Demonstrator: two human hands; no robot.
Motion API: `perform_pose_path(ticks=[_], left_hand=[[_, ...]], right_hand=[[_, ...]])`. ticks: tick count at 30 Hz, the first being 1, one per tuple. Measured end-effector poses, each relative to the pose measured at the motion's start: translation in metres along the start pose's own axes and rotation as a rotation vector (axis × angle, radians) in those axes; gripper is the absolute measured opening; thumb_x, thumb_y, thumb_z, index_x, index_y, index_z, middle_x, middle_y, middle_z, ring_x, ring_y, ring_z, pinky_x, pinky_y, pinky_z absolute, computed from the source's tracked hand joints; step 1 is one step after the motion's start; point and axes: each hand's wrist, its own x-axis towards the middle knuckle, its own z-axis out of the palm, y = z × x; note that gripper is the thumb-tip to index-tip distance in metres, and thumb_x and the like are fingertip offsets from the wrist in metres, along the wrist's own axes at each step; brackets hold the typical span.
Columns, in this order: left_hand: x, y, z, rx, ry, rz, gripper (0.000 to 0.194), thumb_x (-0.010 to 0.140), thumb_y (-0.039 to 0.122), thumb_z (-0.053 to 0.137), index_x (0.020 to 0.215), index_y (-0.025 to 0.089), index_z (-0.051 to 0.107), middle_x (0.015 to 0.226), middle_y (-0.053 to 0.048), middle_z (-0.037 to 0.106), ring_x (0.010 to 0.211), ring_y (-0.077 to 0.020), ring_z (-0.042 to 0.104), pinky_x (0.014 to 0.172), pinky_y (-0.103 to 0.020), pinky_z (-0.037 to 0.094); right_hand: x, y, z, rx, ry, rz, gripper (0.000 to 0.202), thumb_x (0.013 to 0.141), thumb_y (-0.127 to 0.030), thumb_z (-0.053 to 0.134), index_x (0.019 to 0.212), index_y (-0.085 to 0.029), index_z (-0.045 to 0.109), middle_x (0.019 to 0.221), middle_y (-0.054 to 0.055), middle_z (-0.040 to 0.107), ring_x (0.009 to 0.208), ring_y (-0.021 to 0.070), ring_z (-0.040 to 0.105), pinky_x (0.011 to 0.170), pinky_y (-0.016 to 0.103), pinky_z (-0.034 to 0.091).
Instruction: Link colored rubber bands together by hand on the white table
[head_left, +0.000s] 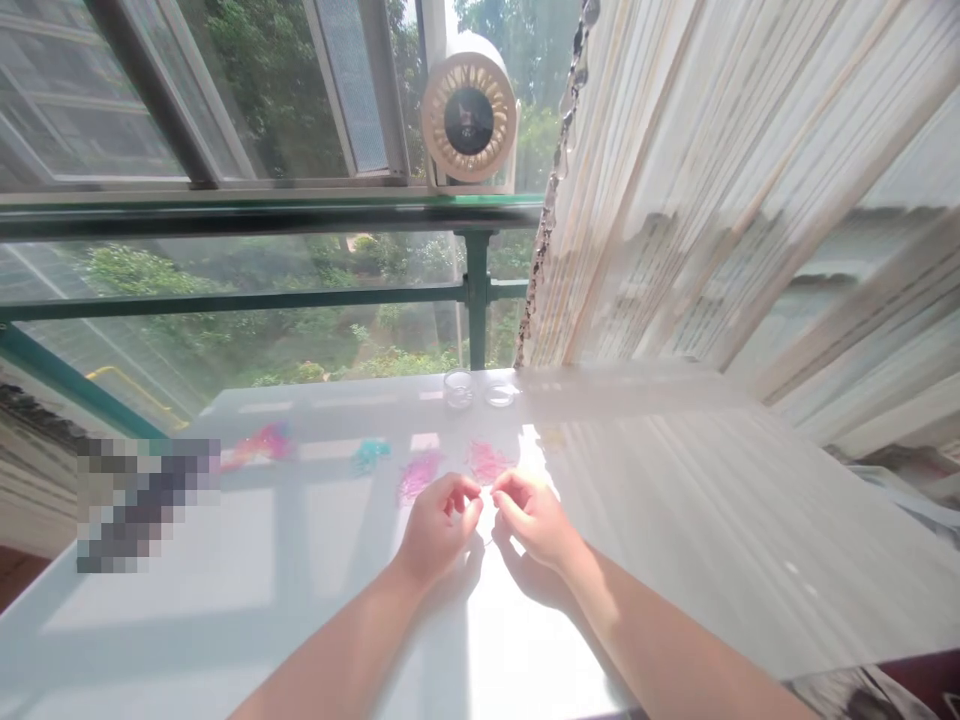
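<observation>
Thin, tangled pink strands (487,461) lie on the smooth white bench (675,530) just beyond the left hand (444,520) and right hand (536,515), fingers curled; whether they pinch anything, I cannot tell. Farther off stands a clear, round dish (458,398).

Both hands (439,530) pinch fingertips near pink strands (488,461).
</observation>
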Motion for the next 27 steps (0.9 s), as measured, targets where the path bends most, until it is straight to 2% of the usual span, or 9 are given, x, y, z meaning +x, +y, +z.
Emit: perform_pose_path(ticks=[4,6,8,10,13,15,18,23,27], left_hand=[[0.001,0.002,0.000,-0.014,-0.014,-0.003,0.006,0.077,0.022,0.055,0.080,0.019,0.060,0.070,0.002,0.059,0.060,-0.0101,0.050,0.058,-0.022,0.040],[0.001,0.002,-0.002,-0.016,0.000,0.003,0.008,0.078,0.023,0.054,0.082,0.019,0.060,0.070,0.002,0.058,0.060,-0.0102,0.051,0.058,-0.022,0.040],[0.000,0.001,-0.005,0.006,0.028,0.017,0.009,0.078,0.024,0.054,0.083,0.020,0.060,0.069,0.002,0.058,0.059,-0.0103,0.050,0.057,-0.022,0.040],[0.000,0.000,-0.009,0.050,0.065,0.036,0.011,0.078,0.026,0.053,0.083,0.020,0.061,0.067,0.002,0.057,0.059,-0.0105,0.050,0.057,-0.022,0.040],[0.000,-0.003,-0.017,0.111,0.135,0.057,0.012,0.078,0.029,0.054,0.082,0.020,0.061,0.067,0.001,0.057,0.059,-0.0110,0.050,0.058,-0.022,0.041],[0.001,-0.005,-0.022,0.129,0.185,0.057,0.014,0.077,0.030,0.054,0.082,0.020,0.061,0.066,0.002,0.056,0.058,-0.0110,0.049,0.058,-0.023,0.041],[0.006,-0.009,-0.033,0.163,0.276,0.056,0.016,0.076,0.031,0.055,0.081,0.019,0.062,0.063,0.002,0.055,0.056,-0.0112,0.049,0.057,-0.023,0.042],[0.015,-0.025,-0.061,0.241,0.506,0.059,0.017,0.074,0.031,0.055,0.080,0.018,0.063,0.065,0.001,0.059,0.058,-0.0120,0.051,0.059,-0.023,0.044],[0.015,-0.048,-0.102,0.272,0.713,0.022,0.021,0.072,0.033,0.058,0.084,0.016,0.063,0.071,0.000,0.061,0.060,-0.0119,0.053,0.059,-0.024,0.045]], right_hand=[[-0.001,-0.001,0.002,-0.044,0.020,-0.033,0.011,0.084,-0.025,0.048,0.075,-0.020,0.053,0.069,-0.002,0.056,0.063,0.0131,0.055,0.060,0.025,0.044],[0.001,-0.001,-0.004,-0.104,0.079,-0.068,0.012,0.084,-0.026,0.047,0.074,-0.020,0.053,0.069,-0.001,0.056,0.063,0.0132,0.054,0.060,0.024,0.043],[0.006,0.001,-0.019,-0.214,0.200,-0.095,0.013,0.084,-0.027,0.047,0.074,-0.020,0.054,0.067,-0.001,0.056,0.061,0.0134,0.053,0.058,0.024,0.041],[0.014,0.005,-0.043,-0.400,0.338,-0.072,0.014,0.084,-0.028,0.045,0.076,-0.020,0.054,0.068,-0.001,0.056,0.060,0.0135,0.051,0.058,0.025,0.040],[0.028,0.016,-0.083,-0.761,0.439,-0.059,0.015,0.084,-0.024,0.043,0.078,-0.019,0.057,0.079,0.003,0.060,0.067,0.0151,0.051,0.066,0.027,0.039],[0.036,0.023,-0.101,-0.816,0.443,-0.052,0.017,0.082,-0.020,0.043,0.076,-0.019,0.058,0.080,0.005,0.059,0.074,0.0175,0.052,0.067,0.028,0.037],[0.044,0.032,-0.111,-0.856,0.424,-0.048,0.017,0.080,-0.018,0.045,0.074,-0.019,0.061,0.078,0.005,0.057,0.072,0.0174,0.050,0.065,0.027,0.035],[0.049,0.041,-0.107,-0.858,0.428,-0.046,0.019,0.079,-0.019,0.047,0.072,-0.019,0.065,0.076,0.005,0.056,0.071,0.0166,0.050,0.067,0.027,0.035],[0.047,0.043,-0.112,-0.786,0.497,-0.032,0.021,0.079,-0.022,0.046,0.076,-0.018,0.066,0.078,0.005,0.059,0.072,0.0167,0.052,0.069,0.028,0.038]])
